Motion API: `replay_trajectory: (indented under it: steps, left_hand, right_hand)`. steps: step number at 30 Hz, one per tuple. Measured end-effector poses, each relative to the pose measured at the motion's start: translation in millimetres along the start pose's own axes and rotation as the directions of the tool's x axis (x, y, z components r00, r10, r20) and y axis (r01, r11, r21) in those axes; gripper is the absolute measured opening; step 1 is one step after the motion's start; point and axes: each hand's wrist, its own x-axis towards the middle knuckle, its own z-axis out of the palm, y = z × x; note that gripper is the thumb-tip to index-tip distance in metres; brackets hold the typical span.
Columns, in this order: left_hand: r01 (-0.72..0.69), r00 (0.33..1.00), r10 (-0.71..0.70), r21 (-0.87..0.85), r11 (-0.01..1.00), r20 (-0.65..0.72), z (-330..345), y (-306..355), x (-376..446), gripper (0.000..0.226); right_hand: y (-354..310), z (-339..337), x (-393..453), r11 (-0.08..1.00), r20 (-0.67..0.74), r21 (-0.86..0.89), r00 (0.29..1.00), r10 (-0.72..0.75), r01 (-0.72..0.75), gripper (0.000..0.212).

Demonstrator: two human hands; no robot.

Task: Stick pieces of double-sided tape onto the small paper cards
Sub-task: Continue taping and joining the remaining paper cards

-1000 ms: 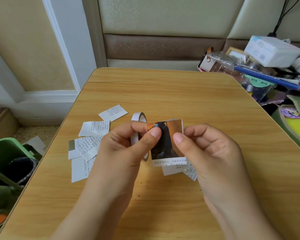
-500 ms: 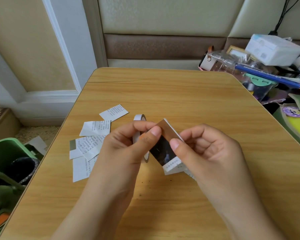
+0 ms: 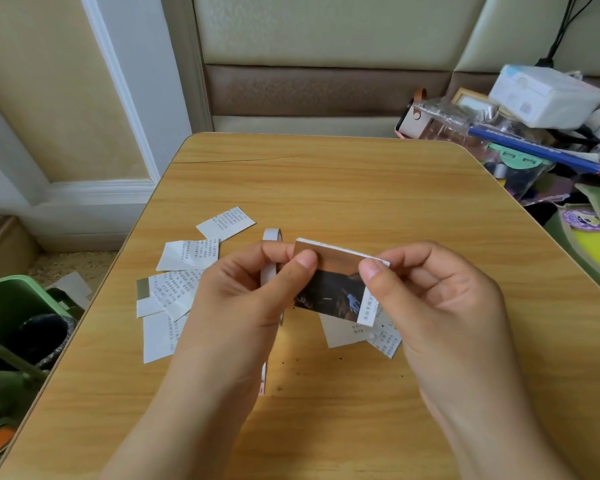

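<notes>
Wooden table (image 3: 326, 188) sat by a padded wall, cluttered bins at 2 o'clock, loose paper cards (image 3: 177, 285) scattered at 9 o'clock. Left hand (image 3: 243, 306) pinched the tape roll (image 3: 270, 271) and photo card (image 3: 333, 282); right hand (image 3: 440, 299) pinched the card's right edge, mid-table.

White text-printed cards (image 3: 187, 255) on tan woodgrain table (image 3: 326, 188).
</notes>
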Motion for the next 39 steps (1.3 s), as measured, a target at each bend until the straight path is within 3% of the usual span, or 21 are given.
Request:
replay_trajectory:
  steps: [8, 22, 25, 28, 32, 39]
  left_hand:
    - [0.017, 0.997, -0.024, -0.090, 0.996, -0.076, 9.1, 4.0, -2.8, 0.009]
    - [-0.003, 0.997, -0.003, -0.076, 0.997, -0.082, 11.7, 4.4, -3.6, 0.015]
    - [0.003, 0.993, -0.015, -0.107, 0.994, -0.117, 13.4, 2.9, -4.0, 0.013]
    - [0.000, 0.991, -0.012, -0.090, 0.996, -0.134, 13.9, 0.7, -4.3, 0.015]
    - [-0.009, 0.993, 0.000, -0.074, 0.997, -0.115, 15.0, -3.5, -4.9, 0.014]
    - [-0.005, 0.992, 0.005, 0.000, 1.000, -0.128, 13.5, -5.0, -6.8, 0.020]
  right_hand:
    - [0.6, 1.4, -0.5, 1.000, -0.046, 0.001, 0.999, -0.007, 0.007, 0.002]
    - [-1.2, 3.0, -1.2, 1.000, -0.090, 0.008, 0.996, 0.000, 0.001, 0.012]
    - [-0.5, 3.8, -0.1, 0.996, -0.084, 0.065, 0.994, 0.071, -0.065, 0.018]
    - [0.4, 5.4, -0.3, 0.969, 0.029, 0.112, 0.975, 0.220, -0.222, 0.045]
    - [-4.8, 12.8, -3.3, 0.978, 0.208, 0.080, 0.963, 0.171, -0.191, 0.010]
    - [-2.2, 6.7, -1.8, 0.979, 0.123, 0.010, 0.972, 0.203, -0.205, 0.008]
